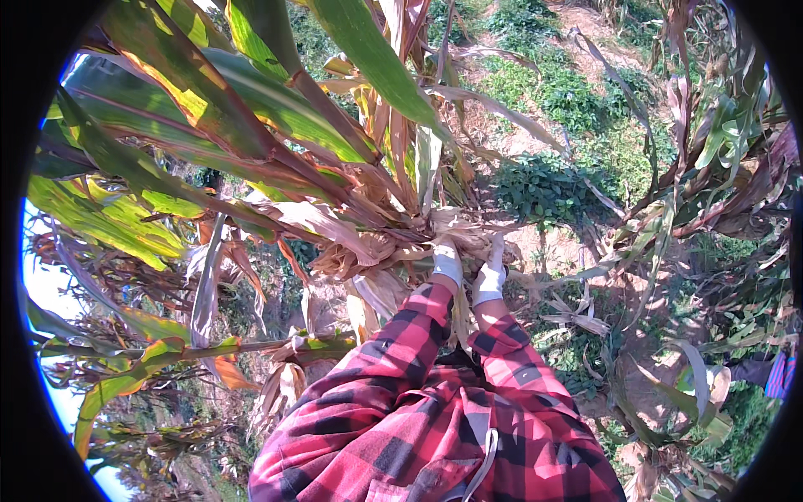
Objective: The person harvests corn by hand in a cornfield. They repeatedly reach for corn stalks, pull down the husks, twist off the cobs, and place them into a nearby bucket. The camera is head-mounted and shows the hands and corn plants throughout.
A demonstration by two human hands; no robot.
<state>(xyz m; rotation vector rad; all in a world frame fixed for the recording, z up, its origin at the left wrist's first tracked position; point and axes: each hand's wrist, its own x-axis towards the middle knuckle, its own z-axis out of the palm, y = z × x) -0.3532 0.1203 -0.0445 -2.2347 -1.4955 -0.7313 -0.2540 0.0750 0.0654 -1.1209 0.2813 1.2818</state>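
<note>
White gloves cover both of my hands, below the red and black checked sleeves. My left hand (pixel 446 260) reaches into a gathered bunch of corn stalks (pixel 370 213), against dry corn husks (pixel 461 224); its fingertips are hidden among them. Close to its right, my right hand (pixel 491 273) points up along the right side of the same husks, with its fingers partly in view. Whether either hand grips something cannot be told. Long green and yellowing corn leaves (pixel 382 63) spread from the bunch toward the upper left.
More dry corn plants (pixel 684 213) stand at the right. Low green weeds (pixel 539 188) and bare soil (pixel 564 248) lie beyond my hands. A bent stalk (pixel 251 347) crosses at the left. Part of a striped garment (pixel 780 375) shows at the far right edge.
</note>
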